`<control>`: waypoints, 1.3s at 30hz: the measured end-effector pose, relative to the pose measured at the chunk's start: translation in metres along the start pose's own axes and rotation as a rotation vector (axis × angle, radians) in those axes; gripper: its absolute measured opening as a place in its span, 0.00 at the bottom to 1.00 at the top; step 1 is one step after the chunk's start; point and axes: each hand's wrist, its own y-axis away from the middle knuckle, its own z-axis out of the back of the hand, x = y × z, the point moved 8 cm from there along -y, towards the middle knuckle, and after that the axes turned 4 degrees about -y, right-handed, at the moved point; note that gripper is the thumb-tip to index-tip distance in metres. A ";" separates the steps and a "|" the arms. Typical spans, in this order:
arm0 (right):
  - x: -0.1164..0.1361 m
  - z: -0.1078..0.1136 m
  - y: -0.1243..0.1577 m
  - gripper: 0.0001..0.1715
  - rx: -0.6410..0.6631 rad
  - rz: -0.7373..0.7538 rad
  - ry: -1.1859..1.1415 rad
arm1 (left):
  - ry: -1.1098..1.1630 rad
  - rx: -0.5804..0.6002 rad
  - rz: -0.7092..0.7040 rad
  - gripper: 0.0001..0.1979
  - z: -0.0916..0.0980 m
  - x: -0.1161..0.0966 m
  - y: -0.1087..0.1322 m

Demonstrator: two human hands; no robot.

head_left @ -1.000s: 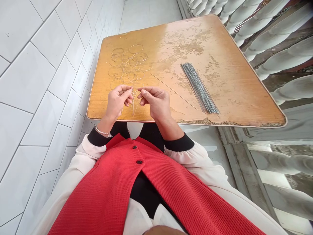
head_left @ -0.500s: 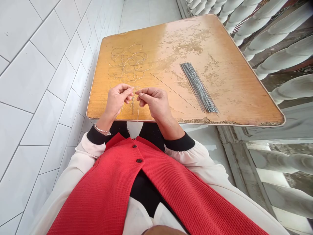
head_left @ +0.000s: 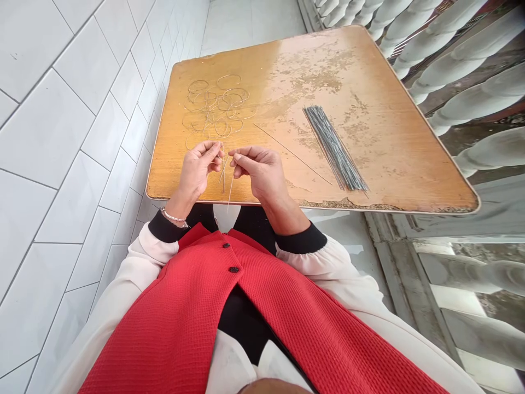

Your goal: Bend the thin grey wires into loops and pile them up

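- Hands sit just apart above the near edge of the worn wooden tabletop point(head_left: 394, 158). The left hand point(head_left: 197, 169) and the right hand point(head_left: 260, 172) both pinch thin wires point(head_left: 223, 178) between thumb and fingertips.
- Those thin wires stand between the hands and point down toward the tabletop's near edge. One reaches past that edge; how many strands there are is hard to tell.
- Loose wire loops point(head_left: 215, 106) lie overlapping on the tabletop's far left, beyond the hands.
- A single straight wire point(head_left: 291, 153) lies slantwise near the tabletop's middle, right of the hands.
- A neat bundle of dark straight wires point(head_left: 334, 149) lies right of that single wire.
- A silver bracelet point(head_left: 173, 217) circles the left wrist, behind the tabletop's near edge.
- A red waistcoat point(head_left: 197, 295) with dark buttons point(head_left: 233, 269) sits over pale sleeves, nearer than the tabletop.
- White tiles point(head_left: 74, 137) run along the tabletop's left side; pale stone balusters point(head_left: 463, 60) stand off its right.
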 end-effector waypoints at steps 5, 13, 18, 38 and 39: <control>-0.001 0.004 0.000 0.07 -0.039 0.004 -0.028 | 0.003 0.047 -0.016 0.12 -0.004 0.001 0.008; 0.002 0.003 0.001 0.13 -0.017 0.007 0.014 | -0.003 0.044 -0.028 0.12 -0.005 0.002 0.008; 0.000 0.000 0.001 0.14 0.009 0.016 0.013 | 0.004 0.026 -0.016 0.12 -0.006 0.001 0.008; 0.004 -0.002 0.002 0.17 -0.001 0.007 -0.008 | 0.048 0.007 -0.087 0.12 -0.005 0.013 0.009; 0.005 -0.001 0.002 0.18 0.004 0.013 0.001 | 0.047 0.002 -0.084 0.12 -0.005 0.013 0.009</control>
